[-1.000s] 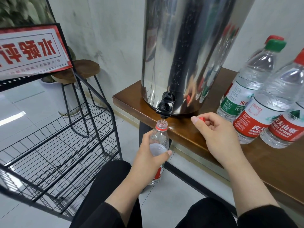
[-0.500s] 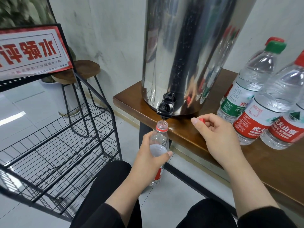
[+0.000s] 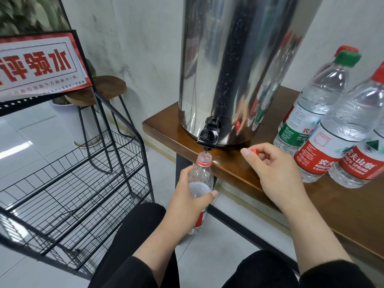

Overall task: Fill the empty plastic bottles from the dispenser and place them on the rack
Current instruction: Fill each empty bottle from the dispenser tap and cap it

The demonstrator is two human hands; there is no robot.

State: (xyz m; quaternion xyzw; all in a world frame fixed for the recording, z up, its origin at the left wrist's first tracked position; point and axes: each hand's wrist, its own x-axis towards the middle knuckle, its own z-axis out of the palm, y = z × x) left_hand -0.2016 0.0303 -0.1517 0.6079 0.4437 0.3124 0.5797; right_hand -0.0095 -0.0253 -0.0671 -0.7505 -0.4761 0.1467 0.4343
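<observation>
Over the last second the bottle [image 3: 201,179] in the left hand [image 3: 188,201] has sunk a little below the black tap [image 3: 208,136] of the dispenser [image 3: 234,65], so a slightly wider gap shows between the tap's spout and the bottle's open mouth. The right hand [image 3: 274,173], pinching the red cap [image 3: 254,150], has shifted slightly toward the tap along the counter [image 3: 239,169] edge. The water level visible inside the bottle looks about the same; any rise is too slight to tell.
</observation>
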